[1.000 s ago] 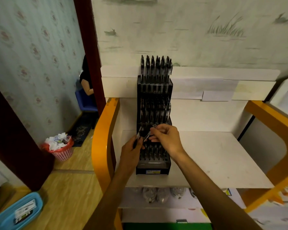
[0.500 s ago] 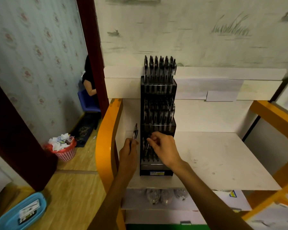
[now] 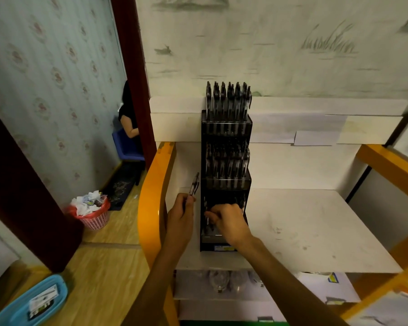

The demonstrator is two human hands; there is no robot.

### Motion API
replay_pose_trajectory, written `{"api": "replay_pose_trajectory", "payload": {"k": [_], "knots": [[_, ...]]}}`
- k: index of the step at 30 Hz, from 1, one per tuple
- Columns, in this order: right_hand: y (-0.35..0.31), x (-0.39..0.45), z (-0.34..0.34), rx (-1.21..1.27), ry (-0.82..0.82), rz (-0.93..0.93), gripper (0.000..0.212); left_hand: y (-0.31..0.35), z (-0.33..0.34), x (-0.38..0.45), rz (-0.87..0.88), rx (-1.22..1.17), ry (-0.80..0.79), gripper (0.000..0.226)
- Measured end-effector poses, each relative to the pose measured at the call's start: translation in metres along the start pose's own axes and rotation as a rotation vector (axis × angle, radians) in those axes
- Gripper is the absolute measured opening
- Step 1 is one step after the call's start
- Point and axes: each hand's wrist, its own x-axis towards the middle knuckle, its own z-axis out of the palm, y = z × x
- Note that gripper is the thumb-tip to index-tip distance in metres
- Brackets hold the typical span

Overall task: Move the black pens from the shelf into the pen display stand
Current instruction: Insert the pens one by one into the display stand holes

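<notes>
1. Your left hand [image 3: 180, 218] is pinching one black pen [image 3: 193, 185] by its lower barrel, tip end in the fist, clip end poking up just past your fingers, right beside the pen display stand [image 3: 225, 180].
2. Your right hand [image 3: 229, 223] is curling into the stand's bottom tier; can't tell if it's gripping a pen, the fingers are hiding it.
3. The pen's looking light, stiff and slick plastic, so you're better off gripping mid-barrel.
4. The two tiers above your right hand are already packed with pens.
</notes>
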Motion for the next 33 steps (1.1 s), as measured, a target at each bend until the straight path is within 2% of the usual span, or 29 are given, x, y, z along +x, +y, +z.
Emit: {"api": "replay_pose_trajectory", "payload": {"k": [12, 15, 19, 21, 25, 29, 33], "knots": [[-0.001, 0.003, -0.013, -0.078, -0.038, -0.003, 0.028, 0.007, -0.005, -0.001, -0.002, -0.054, -0.087, 0.017], [-0.011, 0.002, -0.03, 0.156, 0.059, 0.014, 0.012, 0.015, -0.007, 0.001, -0.009, -0.086, -0.135, 0.014], [-0.03, 0.001, -0.049, 0.695, 0.066, 0.12, 0.024, 0.026, -0.003, 0.001, 0.041, -0.037, -0.208, 0.016], [-0.033, -0.001, -0.053, 0.78, 0.064, 0.125, 0.022, 0.027, -0.001, -0.001, 0.07, 0.002, -0.241, 0.016], [-0.027, -0.005, -0.052, 0.763, 0.098, 0.112, 0.021, 0.024, -0.001, -0.002, 0.118, 0.127, -0.269, 0.015], [-0.02, -0.005, -0.048, 0.757, 0.159, 0.124, 0.022, 0.021, -0.004, 0.001, 0.194, 0.363, -0.196, 0.012], [-0.014, -0.005, -0.049, 0.544, 0.209, 0.084, 0.018, 0.023, -0.012, 0.006, 0.332, 0.547, -0.095, 0.02]]}}
